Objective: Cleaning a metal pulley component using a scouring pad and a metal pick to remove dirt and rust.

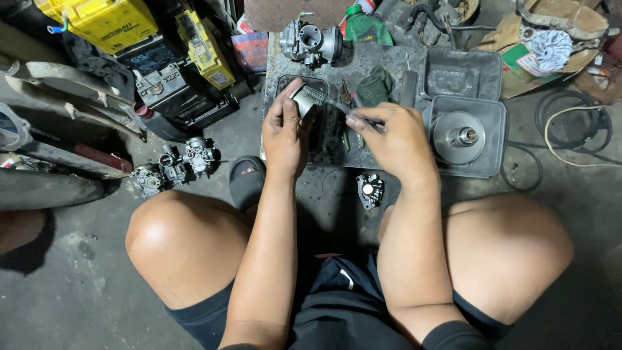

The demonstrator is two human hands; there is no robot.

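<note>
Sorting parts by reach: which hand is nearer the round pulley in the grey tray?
Right. The right hand sits just left of the round pulley, holding a thin tool; the left hand is farther left, gripping a small metal cylinder.

On the floor lies a slab [382, 61] bearing two trays: one [316, 83] under the hands, another [495, 139] to its right holding a pulley [459, 137]. A carburetor [311, 40] stands behind; more carburetors [173, 165] lie left
</note>
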